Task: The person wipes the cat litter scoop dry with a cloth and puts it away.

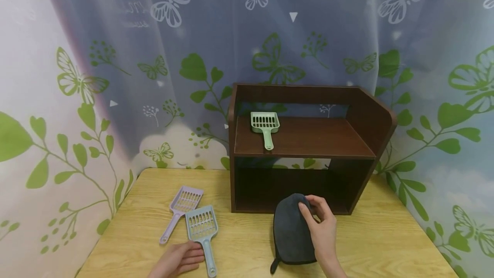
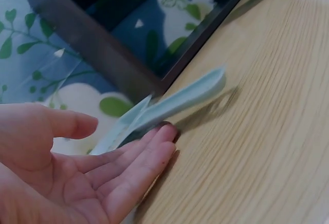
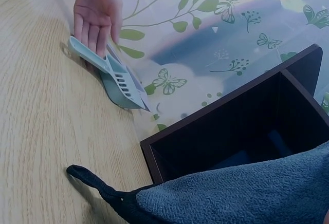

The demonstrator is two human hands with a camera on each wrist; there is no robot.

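Observation:
A pale blue litter scoop (image 1: 209, 255) lies slots-up on the table, handle toward me. My left hand (image 1: 180, 259) reaches its neck from the left with straight fingers, palm turned up; in the left wrist view the fingertips meet the scoop (image 2: 180, 98) from below or behind. With thumb and fingers my right hand (image 1: 323, 228) pinches the upper right edge of a dark blue-grey fleecy cleaning cloth (image 1: 292, 231), black-edged and rounded. Its loop hangs at the lower left, also plain in the right wrist view, where the cloth (image 3: 241, 198) fills the bottom.
Behind the cloth stands a dark brown two-tier shelf (image 1: 301, 136), with a green litter scoop (image 1: 267, 138) on its upper board. A purple litter scoop (image 1: 170, 228) lies left of the blue one, their heads close together. Printed curtains (image 1: 208, 149) enclose the wooden table (image 1: 247, 248).

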